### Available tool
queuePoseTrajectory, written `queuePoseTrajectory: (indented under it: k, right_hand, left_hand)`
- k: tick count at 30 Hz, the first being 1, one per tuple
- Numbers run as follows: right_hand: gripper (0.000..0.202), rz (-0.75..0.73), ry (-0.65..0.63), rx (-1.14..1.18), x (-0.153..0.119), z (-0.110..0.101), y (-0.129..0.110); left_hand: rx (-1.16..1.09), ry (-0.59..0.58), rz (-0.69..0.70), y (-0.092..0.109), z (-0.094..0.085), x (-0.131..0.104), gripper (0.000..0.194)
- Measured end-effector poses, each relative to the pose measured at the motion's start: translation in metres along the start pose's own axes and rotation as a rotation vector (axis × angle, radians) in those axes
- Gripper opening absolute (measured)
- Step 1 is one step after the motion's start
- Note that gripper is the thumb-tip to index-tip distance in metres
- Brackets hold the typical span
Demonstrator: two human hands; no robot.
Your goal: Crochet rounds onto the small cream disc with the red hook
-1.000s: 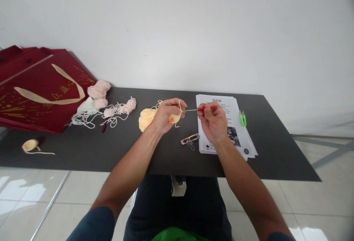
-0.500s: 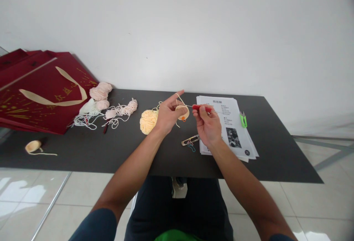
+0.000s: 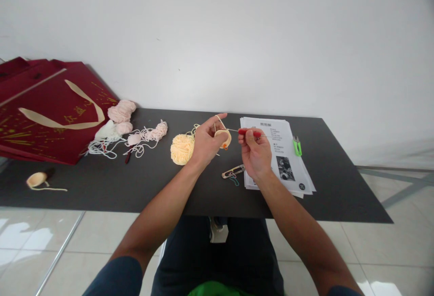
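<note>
My left hand [image 3: 207,140] pinches a small round cream crochet piece [image 3: 224,139] with an orange stitch marker [image 3: 224,146] on its edge. A strand of yarn loops over the raised left index finger. In my right hand [image 3: 255,149] is a crochet hook with a red handle [image 3: 250,132], fingers closed round it. Its thin metal shaft points left and reaches the crochet piece; the exact tip is too small to make out. Close by the left wrist lies a ball of pale yellow yarn [image 3: 182,149], partly behind the hand.
Printed sheets [image 3: 271,151] lie under the right hand, with green thread snips [image 3: 297,146] on their edge. Metal snips [image 3: 232,171] and a teal stitch marker [image 3: 234,181] lie nearer. Leftward are pink yarn [image 3: 122,110], a cream crocheted cup [image 3: 36,179] and dark red bags [image 3: 50,115].
The right hand has drawn the crochet hook slightly to the right, away from the crochet piece. The left index finger has lowered a little. The camera view has shifted slightly.
</note>
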State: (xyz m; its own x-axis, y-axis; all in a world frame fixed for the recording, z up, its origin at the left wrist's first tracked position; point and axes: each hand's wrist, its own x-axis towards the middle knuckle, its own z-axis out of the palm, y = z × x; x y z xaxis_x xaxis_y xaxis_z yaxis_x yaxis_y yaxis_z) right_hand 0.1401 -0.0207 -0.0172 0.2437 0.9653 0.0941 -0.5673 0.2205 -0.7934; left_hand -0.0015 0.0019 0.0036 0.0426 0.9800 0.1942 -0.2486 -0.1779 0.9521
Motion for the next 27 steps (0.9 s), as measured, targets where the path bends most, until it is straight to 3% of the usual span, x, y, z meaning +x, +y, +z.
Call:
queuePoseTrajectory:
  k: [13, 27]
  right_hand:
    - [0.024, -0.227, -0.041, -0.120, 0.0001, -0.0024, -0.0104]
    - [0.019, -0.305, -0.016, -0.214, -0.0016, -0.0048, -0.0066]
  left_hand:
    - [0.015, 0.046, 0.015, 0.0015, 0.0021, -0.0007, 0.050]
    - [0.073, 0.125, 0.063, 0.0015, 0.0045, -0.0037, 0.046]
